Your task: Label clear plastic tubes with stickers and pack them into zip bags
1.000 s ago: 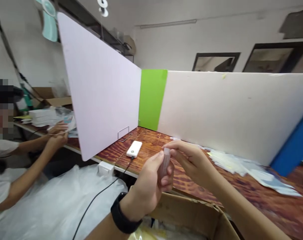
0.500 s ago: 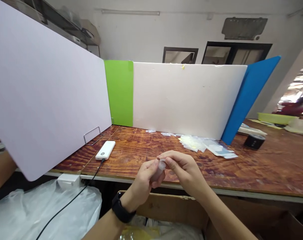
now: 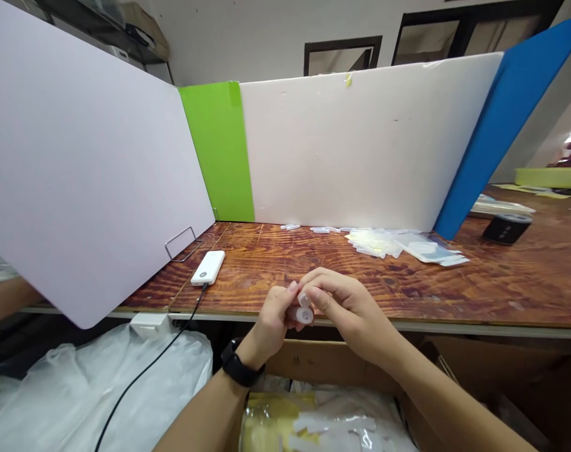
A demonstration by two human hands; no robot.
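On the far left, a co-worker's arm (image 3: pixel 3 301) pokes out from behind the tall lilac board (image 3: pixel 78 163), which stands on the bench (image 3: pixel 525 282) with a wire clip (image 3: pixel 184 243) at its foot. Below that lies a big white plastic bag (image 3: pixel 45 389), and a black cord (image 3: pixel 158 358) runs up over the bench's front edge to a white power bank (image 3: pixel 208 267). The person's left hand (image 3: pixel 271 320), with a black watch (image 3: pixel 238 363) on the wrist, and right hand (image 3: pixel 346 307) are close together, just over the front edge, above a cardboard box (image 3: pixel 332 364). Both hands are pinched narrow, and their fingers hold a small, cloudy clear plastic tube (image 3: pixel 304 314) between them. It lies almost flat and has a round white end. Past the hands there is a wide strip of brown wood, then a green board (image 3: pixel 217 150) and a white board (image 3: pixel 361 144) at the back. Tiny clear pieces (image 3: pixel 320 230) and a pile of clear packets (image 3: pixel 403 243) lie along the white board. To the right are a blue board (image 3: pixel 502 119) and a black roll (image 3: pixel 506 228).
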